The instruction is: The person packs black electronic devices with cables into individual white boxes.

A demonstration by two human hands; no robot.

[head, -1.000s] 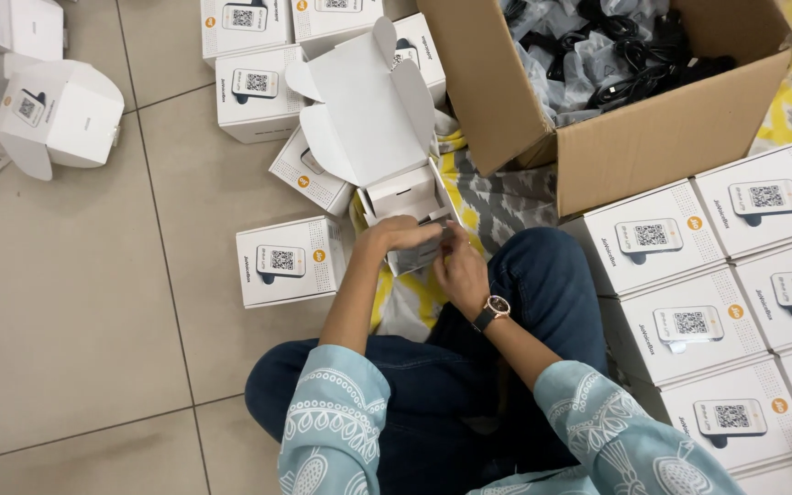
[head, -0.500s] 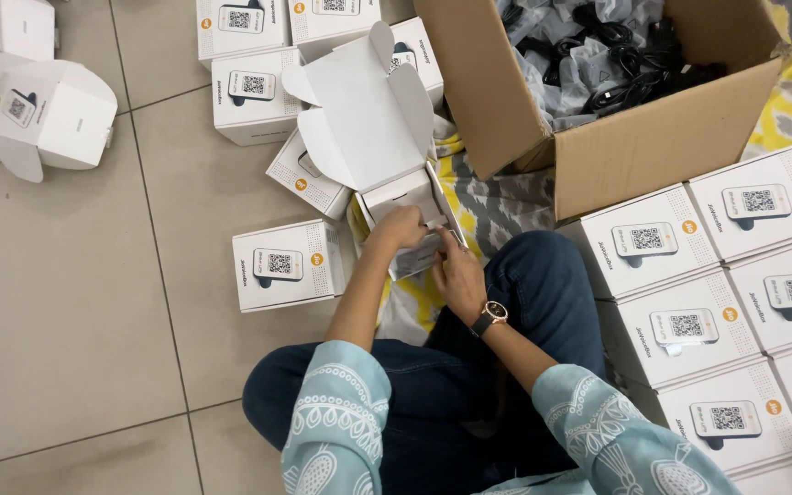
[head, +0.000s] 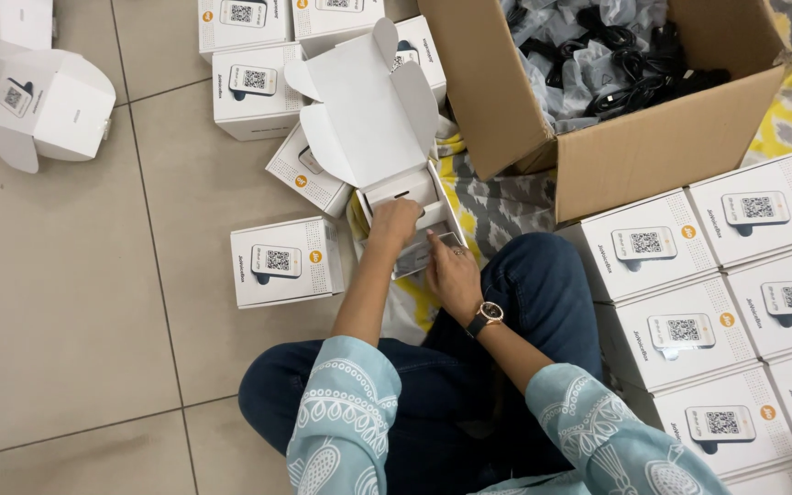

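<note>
- Where the frame begins at the upper left, a small white box (head: 43, 105) of thin card lies tipped on its side with its flap out, and a wide bare patch of smooth grey floor tiles (head: 66, 302) fills the left side below it with lots of room.
- Near the top left of the middle, closed white boxes (head: 251, 87) sit in a tight bunch with square corners, each with a dark checked square on its lid.
- One more closed box (head: 286, 261) sits alone at centre left, just beside the left arm, with a thin strip of floor between them.
- At the centre, the open white box (head: 396, 188) stands with its big lid and side flaps up, its low front edge next to the hands.
- Over that box's open top, the left hand (head: 394, 222) has its fingers bent down onto the rim; what they pinch is hidden.
- Just right of it, the right hand (head: 451, 273) has its fingers curled on a small flat grey thing (head: 417, 259) at the box's front edge; a dark wristwatch (head: 486, 317) is on that wrist.
- Under the box and hands, a soft cloth (head: 497, 206) with yellow and grey patterns lies on the floor.
- At the upper right, a big brown cardboard box (head: 653, 147) stands open, full of black cables in shiny clear bags (head: 598, 55).
- Down the right edge, more closed white boxes (head: 735, 275) are packed in rows, touching side to side, close to the knee in blue jeans (head: 543, 293).
</note>
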